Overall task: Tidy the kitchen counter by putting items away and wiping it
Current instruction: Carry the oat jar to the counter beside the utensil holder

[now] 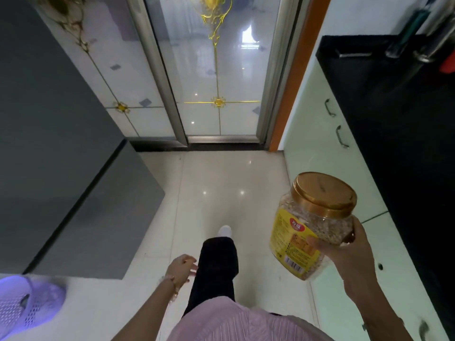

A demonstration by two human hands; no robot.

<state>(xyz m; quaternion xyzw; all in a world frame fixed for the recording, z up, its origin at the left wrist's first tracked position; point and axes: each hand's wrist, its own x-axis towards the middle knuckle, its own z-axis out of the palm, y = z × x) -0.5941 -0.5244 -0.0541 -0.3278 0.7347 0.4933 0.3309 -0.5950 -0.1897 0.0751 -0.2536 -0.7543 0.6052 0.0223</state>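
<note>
My right hand [344, 252] grips a clear plastic jar of oats [310, 225] with a gold screw lid and a yellow label. I hold it tilted at waist height, just left of the black kitchen counter [398, 124]. My left hand [182, 268] hangs low beside my leg, holding nothing, its fingers loosely apart and a bead bracelet on the wrist. I am standing on the glossy tiled floor [216, 188], one leg stepped forward.
A grey refrigerator [61, 168] fills the left side. Glass sliding doors with gold trim [216, 82] stand ahead. Pale green cabinet doors with metal handles [320, 148] run under the counter. A purple basket [24, 303] sits bottom left. Utensils hang at the counter's far end [418, 45].
</note>
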